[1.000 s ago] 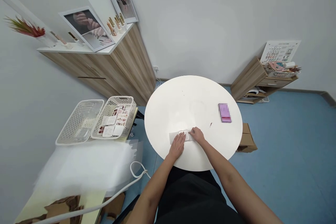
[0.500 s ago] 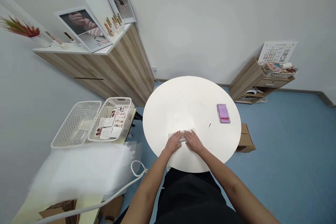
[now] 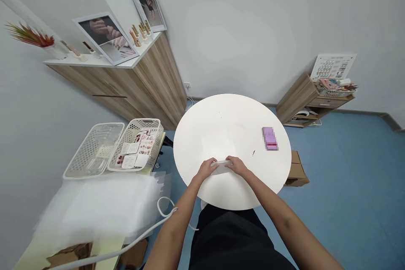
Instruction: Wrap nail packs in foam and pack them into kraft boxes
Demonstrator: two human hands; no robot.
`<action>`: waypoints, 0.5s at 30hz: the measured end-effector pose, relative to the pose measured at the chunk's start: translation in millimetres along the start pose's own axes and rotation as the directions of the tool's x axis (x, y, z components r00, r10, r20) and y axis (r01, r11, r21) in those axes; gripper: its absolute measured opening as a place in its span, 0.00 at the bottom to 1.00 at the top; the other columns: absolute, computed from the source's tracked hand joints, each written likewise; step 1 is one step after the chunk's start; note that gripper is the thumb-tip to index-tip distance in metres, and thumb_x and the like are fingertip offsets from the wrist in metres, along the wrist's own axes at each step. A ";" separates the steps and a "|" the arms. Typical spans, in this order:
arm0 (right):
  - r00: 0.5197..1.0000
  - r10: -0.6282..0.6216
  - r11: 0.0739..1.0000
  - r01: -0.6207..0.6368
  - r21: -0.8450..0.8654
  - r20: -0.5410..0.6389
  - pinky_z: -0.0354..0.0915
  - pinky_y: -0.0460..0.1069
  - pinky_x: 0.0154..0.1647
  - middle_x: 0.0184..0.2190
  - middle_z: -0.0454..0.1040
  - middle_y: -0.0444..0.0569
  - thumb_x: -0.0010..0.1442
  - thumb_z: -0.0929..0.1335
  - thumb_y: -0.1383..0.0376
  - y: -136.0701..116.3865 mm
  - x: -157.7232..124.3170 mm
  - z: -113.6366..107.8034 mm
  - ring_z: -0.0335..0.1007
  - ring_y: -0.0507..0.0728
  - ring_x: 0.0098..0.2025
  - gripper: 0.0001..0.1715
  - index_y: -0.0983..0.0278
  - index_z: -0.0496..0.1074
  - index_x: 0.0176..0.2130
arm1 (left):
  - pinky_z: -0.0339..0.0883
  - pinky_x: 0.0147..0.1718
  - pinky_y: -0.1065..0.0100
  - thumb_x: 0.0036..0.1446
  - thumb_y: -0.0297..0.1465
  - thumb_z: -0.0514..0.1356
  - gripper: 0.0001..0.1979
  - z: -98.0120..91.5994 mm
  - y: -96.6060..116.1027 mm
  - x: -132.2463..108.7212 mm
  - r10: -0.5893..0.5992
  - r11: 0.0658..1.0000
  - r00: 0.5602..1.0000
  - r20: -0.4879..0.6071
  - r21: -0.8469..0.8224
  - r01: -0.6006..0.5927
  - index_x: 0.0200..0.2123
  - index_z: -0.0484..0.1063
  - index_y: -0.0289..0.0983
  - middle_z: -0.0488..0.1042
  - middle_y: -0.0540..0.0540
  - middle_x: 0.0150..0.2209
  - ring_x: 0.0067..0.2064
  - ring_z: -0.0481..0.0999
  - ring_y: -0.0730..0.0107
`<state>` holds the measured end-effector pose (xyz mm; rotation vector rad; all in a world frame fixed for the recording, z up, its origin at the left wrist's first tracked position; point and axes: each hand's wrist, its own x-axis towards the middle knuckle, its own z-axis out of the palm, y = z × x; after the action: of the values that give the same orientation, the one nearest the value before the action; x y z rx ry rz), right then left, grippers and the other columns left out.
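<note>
Both hands have curled up from lying flat. The left hand (image 3: 207, 168) and right hand (image 3: 237, 166) now grip the white packet (image 3: 220, 167) by its ends, low over the worktop's (image 3: 228, 122) near part. A pink box (image 3: 270, 138) lies well to the right. Off to the left, one basket (image 3: 148, 121) holds printed cards (image 3: 134, 152); what the other basket (image 3: 104, 125) holds is unclear.

My left hand (image 3: 207, 168) and right hand (image 3: 238, 166) cover both ends of the white packet (image 3: 221, 167); only its middle strip shows, contents not discernible. Pink box (image 3: 270, 138): pixelated, no detail. Dark speck (image 3: 253, 152) near it: too small to identify. My forearms run off the lower edge. Cards (image 3: 136, 152) in the basket (image 3: 148, 121): print unreadable.
</note>
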<state>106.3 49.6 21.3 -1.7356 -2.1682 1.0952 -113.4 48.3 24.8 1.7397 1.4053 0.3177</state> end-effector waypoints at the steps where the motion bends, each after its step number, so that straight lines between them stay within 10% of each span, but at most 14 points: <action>1: 1.000 0.013 1.000 -0.013 -0.005 0.000 0.64 0.49 0.39 0.39 0.76 0.45 0.60 0.66 0.64 1.1 4.7 0.1 0.72 0.57 0.40 0.12 0.58 0.72 0.46 | 0.66 0.35 0.68 0.59 0.39 0.56 0.11 1.2 -1.1 3.9 -0.041 0.999 0.999 -0.019 0.018 0.042 0.42 0.73 0.42 0.78 0.50 0.37 0.37 0.75 0.65; 10: 0.997 -0.055 0.965 0.040 -0.260 -0.049 0.64 0.55 0.51 0.47 0.72 0.53 0.60 0.69 0.64 4.9 22.4 14.3 0.66 0.62 0.51 0.15 0.61 0.73 0.48 | 0.67 0.41 0.61 0.60 0.34 0.56 0.07 21.6 -11.3 14.0 -0.081 0.958 0.989 -0.121 0.265 0.110 0.40 0.72 0.40 0.76 0.45 0.39 0.42 0.75 0.59; 15: 0.962 -0.244 0.894 0.175 -0.414 -0.121 0.47 0.67 0.66 0.57 0.68 0.56 0.61 0.67 0.66 -2.3 11.5 17.3 0.55 0.66 0.63 0.20 0.61 0.70 0.53 | 0.55 0.59 0.46 0.58 0.27 0.53 0.21 32.4 -3.6 4.2 0.237 0.852 0.940 -0.246 0.517 -0.080 0.56 0.65 0.37 0.66 0.36 0.59 0.61 0.65 0.51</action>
<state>91.5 52.1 6.7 -1.6075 -2.5213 0.4516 -93.1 37.4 1.3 2.3243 1.6688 0.3397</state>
